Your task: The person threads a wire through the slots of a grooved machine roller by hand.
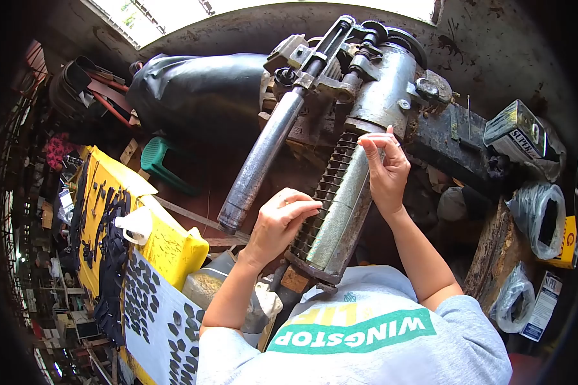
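Note:
A long metal machine stands in front of me, with a shiny steel cylinder (385, 80) at its far end. Dark evenly spaced coils (331, 183) run along its near part, beside a pale, textured metal strip (340, 212). My left hand (279, 221) is closed in a pinch at the left edge of the coils; what its fingertips hold, if anything, is too small to make out. Above the strip's far end, near the cylinder, my right hand (386, 163) is raised with thumb and forefinger pinched. Something small and bluish shows by its fingers, but I cannot tell what.
A smooth metal roller (263, 157) slants alongside the machine. To the left lie a yellow sheet (112, 176), a white board (157, 350) with rows of dark pieces, and a green plastic stool (157, 160). A tin can (515, 131) and plastic bags (539, 208) are on the right.

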A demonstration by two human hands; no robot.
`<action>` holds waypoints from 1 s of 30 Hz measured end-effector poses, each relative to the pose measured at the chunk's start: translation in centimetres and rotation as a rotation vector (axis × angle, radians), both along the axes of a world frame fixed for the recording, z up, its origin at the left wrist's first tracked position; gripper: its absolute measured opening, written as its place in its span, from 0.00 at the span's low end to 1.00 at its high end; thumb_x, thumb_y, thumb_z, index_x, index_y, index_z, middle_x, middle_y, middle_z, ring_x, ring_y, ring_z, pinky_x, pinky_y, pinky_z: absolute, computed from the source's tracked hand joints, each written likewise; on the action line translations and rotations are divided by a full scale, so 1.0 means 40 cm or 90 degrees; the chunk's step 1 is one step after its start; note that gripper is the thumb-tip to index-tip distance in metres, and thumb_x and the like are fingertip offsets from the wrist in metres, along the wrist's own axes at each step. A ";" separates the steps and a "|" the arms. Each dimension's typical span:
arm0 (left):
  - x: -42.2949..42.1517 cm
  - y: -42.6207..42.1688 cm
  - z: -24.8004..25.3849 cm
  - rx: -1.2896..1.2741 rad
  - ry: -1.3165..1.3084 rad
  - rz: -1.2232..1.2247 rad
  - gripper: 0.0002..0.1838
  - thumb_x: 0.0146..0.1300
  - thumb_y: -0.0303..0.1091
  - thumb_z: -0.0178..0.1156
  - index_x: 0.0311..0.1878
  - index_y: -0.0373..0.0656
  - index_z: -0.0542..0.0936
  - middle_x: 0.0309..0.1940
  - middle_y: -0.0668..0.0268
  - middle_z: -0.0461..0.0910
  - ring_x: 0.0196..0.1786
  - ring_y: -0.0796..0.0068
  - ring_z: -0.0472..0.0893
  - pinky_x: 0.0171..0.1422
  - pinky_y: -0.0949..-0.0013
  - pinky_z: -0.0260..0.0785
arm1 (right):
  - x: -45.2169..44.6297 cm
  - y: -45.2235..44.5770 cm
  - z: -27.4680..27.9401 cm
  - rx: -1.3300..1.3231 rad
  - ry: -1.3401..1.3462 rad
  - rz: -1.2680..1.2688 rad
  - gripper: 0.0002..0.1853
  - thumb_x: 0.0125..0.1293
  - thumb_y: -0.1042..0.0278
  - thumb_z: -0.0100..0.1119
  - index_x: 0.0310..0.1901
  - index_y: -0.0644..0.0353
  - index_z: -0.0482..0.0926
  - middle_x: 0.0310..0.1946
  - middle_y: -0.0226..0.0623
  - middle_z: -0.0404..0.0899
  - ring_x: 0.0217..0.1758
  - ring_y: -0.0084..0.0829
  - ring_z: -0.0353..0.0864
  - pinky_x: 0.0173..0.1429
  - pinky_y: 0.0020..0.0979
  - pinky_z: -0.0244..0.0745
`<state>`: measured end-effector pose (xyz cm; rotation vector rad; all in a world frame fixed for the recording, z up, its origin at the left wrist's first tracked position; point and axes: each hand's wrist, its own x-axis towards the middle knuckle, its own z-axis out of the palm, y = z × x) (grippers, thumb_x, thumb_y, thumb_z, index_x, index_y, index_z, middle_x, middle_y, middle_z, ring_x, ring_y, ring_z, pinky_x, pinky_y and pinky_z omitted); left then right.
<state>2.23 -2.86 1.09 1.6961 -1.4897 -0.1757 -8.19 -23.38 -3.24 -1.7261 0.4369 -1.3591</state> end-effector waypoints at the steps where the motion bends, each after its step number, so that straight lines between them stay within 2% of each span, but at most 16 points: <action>1: 0.008 -0.003 0.007 0.025 -0.051 -0.028 0.15 0.53 0.18 0.69 0.45 0.42 0.87 0.37 0.62 0.84 0.40 0.68 0.84 0.45 0.70 0.78 | -0.001 0.000 -0.001 0.001 0.001 -0.001 0.07 0.68 0.66 0.65 0.34 0.59 0.84 0.34 0.29 0.85 0.40 0.25 0.82 0.80 0.51 0.50; 2: 0.016 -0.008 0.005 0.025 -0.091 -0.056 0.17 0.50 0.18 0.69 0.45 0.43 0.87 0.36 0.63 0.82 0.40 0.66 0.83 0.44 0.68 0.78 | -0.002 0.001 0.000 0.002 0.002 -0.003 0.07 0.68 0.66 0.65 0.35 0.59 0.84 0.34 0.30 0.85 0.40 0.26 0.82 0.80 0.51 0.50; 8: 0.021 -0.042 0.052 0.064 -0.308 -0.137 0.14 0.47 0.22 0.67 0.40 0.40 0.85 0.34 0.64 0.80 0.38 0.65 0.81 0.43 0.65 0.78 | -0.002 0.003 0.005 0.001 -0.001 -0.006 0.06 0.68 0.67 0.65 0.35 0.59 0.84 0.34 0.30 0.85 0.40 0.27 0.82 0.79 0.51 0.51; 14: 0.012 -0.074 0.096 0.138 -0.482 -0.223 0.09 0.50 0.31 0.61 0.35 0.38 0.82 0.39 0.62 0.78 0.48 0.62 0.80 0.51 0.63 0.77 | -0.001 -0.001 0.003 -0.026 -0.003 -0.011 0.04 0.69 0.72 0.63 0.35 0.60 0.84 0.34 0.32 0.86 0.42 0.27 0.83 0.80 0.49 0.51; 15: 0.003 -0.078 0.099 0.120 -0.509 -0.219 0.07 0.49 0.29 0.61 0.31 0.37 0.80 0.37 0.60 0.78 0.46 0.63 0.81 0.50 0.63 0.77 | -0.003 0.002 0.007 -0.011 0.003 -0.009 0.05 0.69 0.72 0.62 0.34 0.60 0.84 0.34 0.31 0.86 0.41 0.26 0.83 0.80 0.49 0.51; 19: -0.018 -0.098 0.081 0.110 -0.599 -0.209 0.07 0.46 0.28 0.63 0.27 0.34 0.80 0.28 0.60 0.78 0.36 0.64 0.83 0.44 0.63 0.78 | -0.006 0.001 0.004 -0.017 0.012 0.005 0.08 0.72 0.75 0.56 0.36 0.63 0.83 0.36 0.34 0.86 0.43 0.25 0.82 0.79 0.45 0.54; 22: -0.021 -0.098 0.101 0.127 -0.591 -0.228 0.05 0.45 0.27 0.64 0.24 0.35 0.82 0.25 0.59 0.80 0.33 0.63 0.84 0.37 0.63 0.77 | -0.009 -0.008 -0.004 -0.077 0.046 -0.004 0.11 0.75 0.72 0.53 0.36 0.64 0.83 0.37 0.34 0.85 0.44 0.27 0.81 0.77 0.44 0.59; 24: -0.019 -0.103 0.102 0.141 -0.601 -0.228 0.04 0.46 0.26 0.65 0.22 0.36 0.83 0.24 0.58 0.82 0.33 0.64 0.84 0.35 0.64 0.77 | -0.004 -0.029 -0.043 0.005 0.029 0.033 0.11 0.76 0.71 0.53 0.38 0.64 0.83 0.37 0.31 0.83 0.44 0.24 0.79 0.77 0.41 0.57; 25: -0.023 -0.107 0.099 0.156 -0.597 -0.225 0.03 0.46 0.26 0.66 0.22 0.36 0.84 0.24 0.58 0.83 0.33 0.64 0.85 0.35 0.65 0.77 | -0.007 -0.040 -0.052 -0.021 0.041 0.037 0.11 0.76 0.70 0.54 0.37 0.64 0.83 0.37 0.30 0.82 0.43 0.22 0.78 0.78 0.41 0.56; 29: -0.016 -0.103 0.091 0.149 -0.603 -0.203 0.03 0.47 0.25 0.66 0.23 0.36 0.85 0.25 0.59 0.84 0.35 0.63 0.85 0.37 0.65 0.79 | -0.013 -0.033 -0.039 -0.017 0.047 0.063 0.11 0.76 0.67 0.54 0.38 0.63 0.82 0.37 0.28 0.82 0.44 0.20 0.77 0.80 0.40 0.52; 30: -0.011 -0.099 0.088 0.154 -0.560 -0.196 0.04 0.49 0.25 0.65 0.24 0.34 0.84 0.28 0.58 0.84 0.39 0.62 0.84 0.40 0.65 0.80 | -0.012 -0.028 -0.035 -0.020 0.046 0.070 0.11 0.77 0.67 0.54 0.39 0.62 0.82 0.37 0.28 0.82 0.45 0.19 0.77 0.80 0.40 0.51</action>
